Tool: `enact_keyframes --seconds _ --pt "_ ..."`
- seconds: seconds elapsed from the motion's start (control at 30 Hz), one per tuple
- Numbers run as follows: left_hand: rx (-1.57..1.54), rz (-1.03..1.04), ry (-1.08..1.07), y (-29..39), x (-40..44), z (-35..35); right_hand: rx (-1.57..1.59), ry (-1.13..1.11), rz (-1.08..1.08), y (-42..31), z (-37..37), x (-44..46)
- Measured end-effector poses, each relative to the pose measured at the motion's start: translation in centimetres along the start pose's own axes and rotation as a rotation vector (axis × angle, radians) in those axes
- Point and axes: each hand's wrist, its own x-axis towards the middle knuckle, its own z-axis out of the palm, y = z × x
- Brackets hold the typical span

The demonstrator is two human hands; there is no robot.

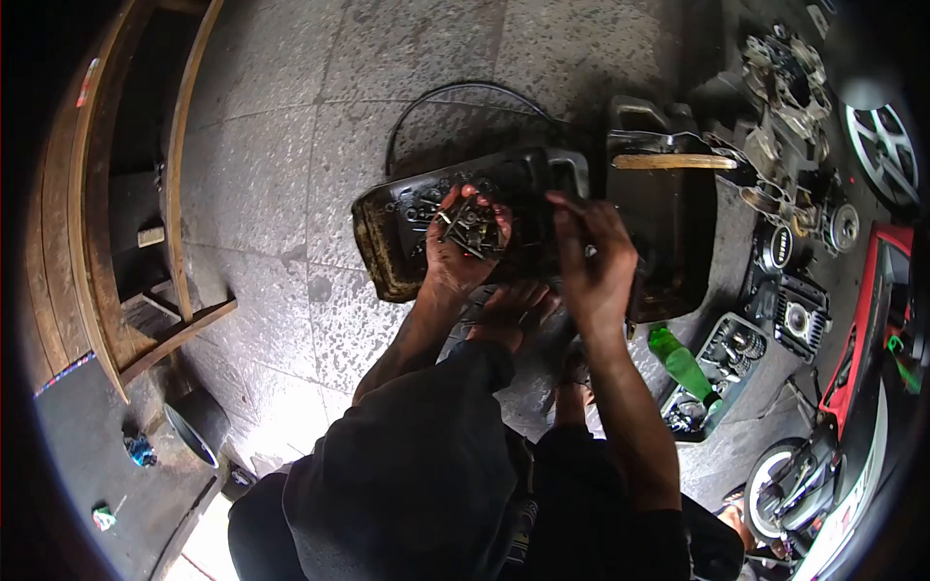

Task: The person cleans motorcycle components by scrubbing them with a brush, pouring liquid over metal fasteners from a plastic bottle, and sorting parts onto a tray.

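My left hand [457, 261] is cupped, palm up, around a heap of small metal bolts [472, 228]. It is over a dark, oily plastic pan [370, 254], and several loose metal parts lie in the pan behind it. To its right, my right hand [601, 261] is raised above the pan's right end. Its fingers bend inward toward the thumb, and whatever they pinch is lost in shadow. A small bright spot shows by the thumb; I cannot tell what it is.
A second dark pan [705, 242] stands right, with a wooden-handled brush [675, 162] across it. Nearby are a green bottle [683, 365], a tray of metal parts [733, 347], engine parts [787, 82] and a red motorbike [852, 334]. A wooden frame [179, 145] stands left.
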Motion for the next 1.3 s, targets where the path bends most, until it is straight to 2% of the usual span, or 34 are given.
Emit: enact_keyframes --seconds 0.03,0.13,0.2,0.23,0.27,0.3,0.33,0.37,0.43,0.5,0.57,0.63,0.83,0.97,1.03,1.13,1.23,1.3 --pt "-0.053 -0.028 -0.030 0.0 0.3 0.0 -0.013 0.014 -0.001 0.4 -1.1 0.0" --pt "0.023 0.000 -0.131 -0.4 0.4 -0.2 -0.073 -0.093 0.280 1.0 -4.2 -1.3" --pt "0.057 -0.003 -0.241 0.1 1.2 -1.3 -0.109 -0.098 0.214 1.8 -6.0 -1.9" --pt "0.101 0.019 -0.200 0.2 1.3 -1.2 -0.145 -0.122 0.148 2.2 -7.4 -2.4" --pt "0.312 0.140 -0.321 -0.3 1.0 -1.4 -0.148 -0.171 0.155 2.3 -9.3 -2.5" --pt "0.228 0.091 -0.282 -0.7 0.8 -0.6 -0.326 -0.269 -0.098 2.4 -11.7 -2.1" --pt "0.085 -0.065 -0.185 -0.1 1.4 -0.2 -0.394 -0.310 -0.053 3.4 -14.3 -2.1" --pt "0.097 -0.051 -0.090 -0.6 1.1 1.0 -0.446 -0.356 -0.018 4.1 -16.7 -2.4" --pt "0.101 -0.056 -0.064 -1.0 1.0 1.6 -0.439 -0.380 0.021 1.9 -21.7 -1.7" --pt "0.112 -0.059 -0.050 -1.2 0.9 2.0 -0.556 -0.314 0.050 0.9 -26.7 -2.7" --pt "0.117 -0.059 -0.041 -1.4 1.0 2.2 -0.565 -0.210 0.247 0.4 -30.4 -5.7" --pt "0.182 -0.048 -0.044 -1.6 1.3 2.3 -0.483 -0.138 0.354 2.0 -32.8 -10.9" --pt "0.144 -0.176 -0.033 -3.9 2.3 5.2 0.119 0.178 0.765 8.2 -26.6 -26.5" --pt "0.135 -0.299 -0.013 -6.8 3.0 6.3 -0.037 0.293 0.526 13.4 -19.1 -28.2" --pt "0.166 -0.327 0.006 -7.6 4.1 6.8 -0.109 0.434 0.545 14.8 -16.4 -27.1" --pt "0.176 -0.395 -0.053 -9.7 4.8 7.2 -0.236 0.509 0.598 16.9 -14.4 -25.5" --pt "0.178 -0.441 -0.087 -10.9 5.9 6.9 -0.278 0.621 0.515 19.4 -13.3 -24.8" --pt "0.196 -0.412 -0.045 -12.1 6.3 6.7 -0.297 0.599 0.496 20.3 -13.5 -24.5"
